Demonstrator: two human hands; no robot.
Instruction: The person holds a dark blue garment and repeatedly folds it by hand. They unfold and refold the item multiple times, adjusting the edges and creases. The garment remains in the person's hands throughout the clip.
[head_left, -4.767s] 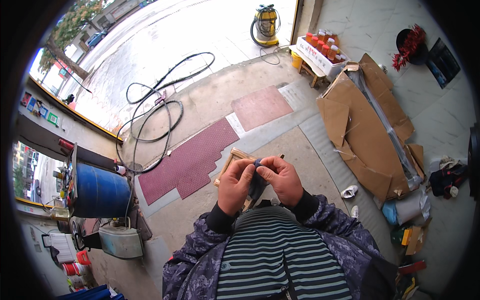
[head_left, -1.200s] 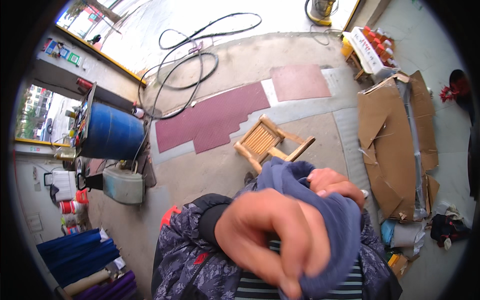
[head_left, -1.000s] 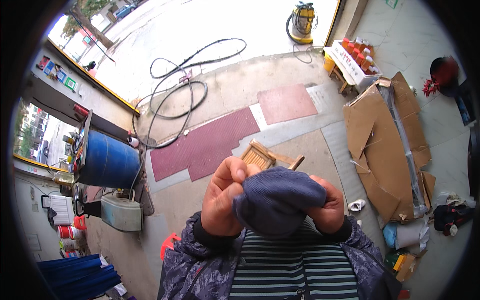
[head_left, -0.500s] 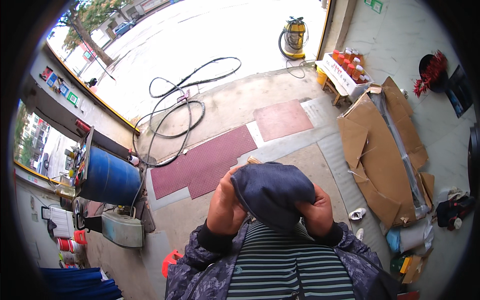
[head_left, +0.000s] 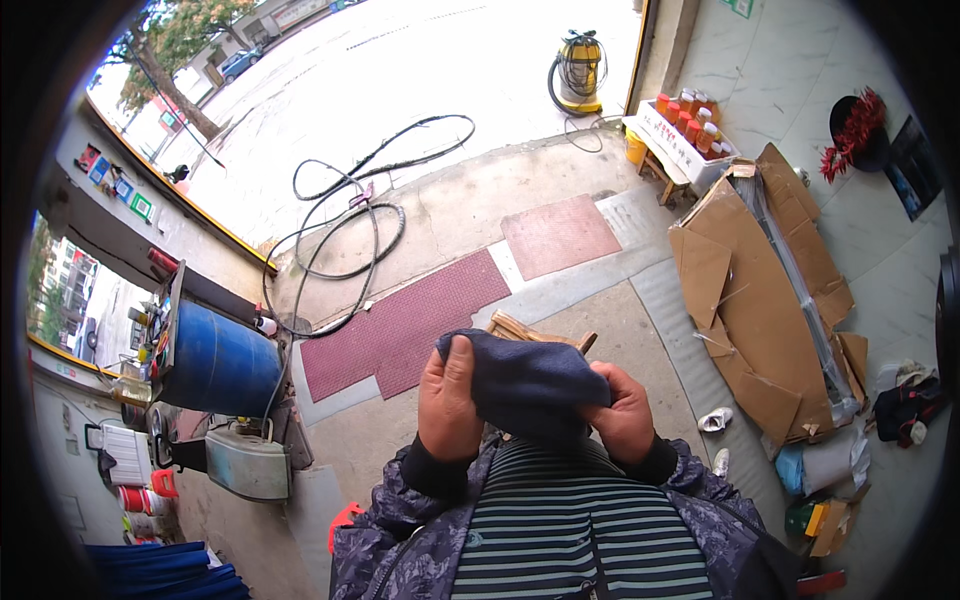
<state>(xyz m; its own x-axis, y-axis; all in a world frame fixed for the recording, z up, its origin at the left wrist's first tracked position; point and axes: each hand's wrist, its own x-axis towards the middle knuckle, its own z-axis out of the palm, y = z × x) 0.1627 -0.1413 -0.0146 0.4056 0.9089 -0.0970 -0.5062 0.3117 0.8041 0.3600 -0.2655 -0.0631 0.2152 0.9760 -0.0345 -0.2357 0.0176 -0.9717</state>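
Concrete paving with red studded mats (head_left: 400, 325) runs under us toward a bright street. We hold a dark blue cloth (head_left: 525, 375) up at chest height, above our striped shirt, with both hands closed on it. Our left hand (head_left: 450, 400) pinches its upper left corner between thumb and fingers; our right hand (head_left: 622, 412) clamps the bunched right edge, so the fabric hangs slack and domed between them, spread as if to find its shape. It looks soft and knitted, thick and matte.

Just behind the cloth a slatted wooden stool (head_left: 535, 332) peeks out. Farther off, flattened cardboard (head_left: 765, 300) lies creased against the right wall, black hoses (head_left: 350, 230) loop loosely over the pavement, a glossy blue drum (head_left: 220, 362) stands at left, and a yellow vacuum (head_left: 580, 65) sits by the doorway.
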